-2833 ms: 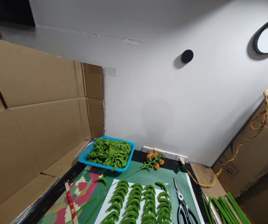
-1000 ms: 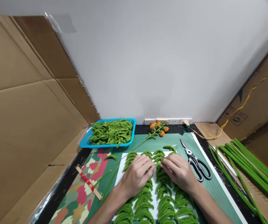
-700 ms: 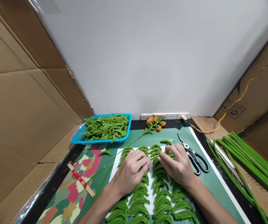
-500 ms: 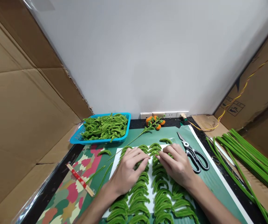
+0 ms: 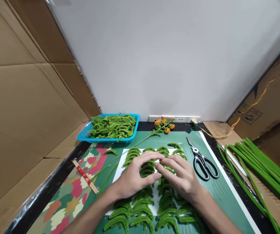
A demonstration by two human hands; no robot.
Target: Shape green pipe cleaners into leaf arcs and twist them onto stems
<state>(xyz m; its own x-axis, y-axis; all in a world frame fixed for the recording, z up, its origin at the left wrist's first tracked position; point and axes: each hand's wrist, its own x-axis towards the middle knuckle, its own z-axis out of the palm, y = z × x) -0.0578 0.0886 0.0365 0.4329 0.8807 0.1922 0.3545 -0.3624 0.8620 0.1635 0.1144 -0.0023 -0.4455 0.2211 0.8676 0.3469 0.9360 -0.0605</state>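
Observation:
Curved green fuzzy pieces [image 5: 142, 209] lie in columns on a white sheet [image 5: 116, 174] over a green mat. Above the middle columns, my left hand [image 5: 136, 175] is bent, its thumb and fingers curved toward my right hand. My right hand [image 5: 180, 174] meets it at the fingertips, fingers bent downward. A short green bit shows beneath the fingertips, between the hands; what the fingers pinch is too small to name. Black-handled scissors [image 5: 203, 162] lie right of my right hand.
A blue basket [image 5: 130, 139] full of green pieces stands back left. An orange-flowered stem [image 5: 152, 134] lies behind the sheet. Wrapped chopsticks [image 5: 85, 176] are at left, long green stems [image 5: 263, 172] at right. Cardboard [image 5: 28, 107] walls the left side.
My hands have come together at the fingertips, closing the gap between them. The camera view has shifted slightly, and more of the right column's top pieces shows.

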